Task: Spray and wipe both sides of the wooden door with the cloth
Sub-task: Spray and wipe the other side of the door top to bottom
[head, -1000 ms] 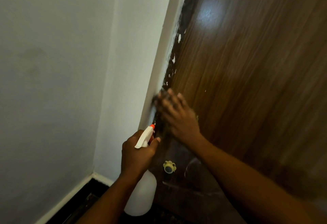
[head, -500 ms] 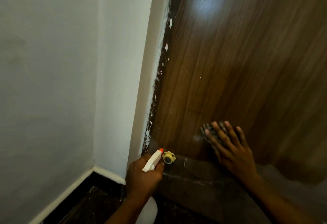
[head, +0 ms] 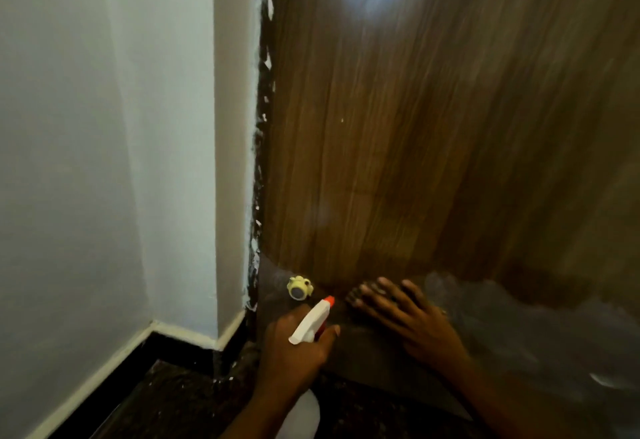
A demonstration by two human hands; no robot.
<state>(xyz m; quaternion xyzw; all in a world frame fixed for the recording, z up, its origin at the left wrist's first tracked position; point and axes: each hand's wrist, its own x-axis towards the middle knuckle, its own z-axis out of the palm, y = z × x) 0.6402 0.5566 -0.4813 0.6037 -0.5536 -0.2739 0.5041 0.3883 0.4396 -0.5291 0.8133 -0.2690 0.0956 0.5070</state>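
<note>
The wooden door [head: 433,127] fills the right side, with a dark metal kick plate [head: 374,359] along its bottom. My right hand [head: 405,314] presses a dark cloth [head: 356,295] flat against the top of that plate, fingers spread over it; only the cloth's edge shows past my fingertips. My left hand [head: 291,345] grips the neck of a white spray bottle [head: 311,321] with an orange nozzle, held just left of the cloth. The bottle's body hangs below my wrist.
A small yellow door stopper [head: 299,288] is fixed to the plate near the left edge. The white wall corner [head: 232,161] and paint-flecked dark frame [head: 261,147] stand left of the door. Dark floor [head: 180,400] with a white skirting lies below.
My right hand with the cloth has wiped from the door's left edge out to the right, then down and left onto the kick plate. The view has tilted down; the bottle stays in my left hand.
</note>
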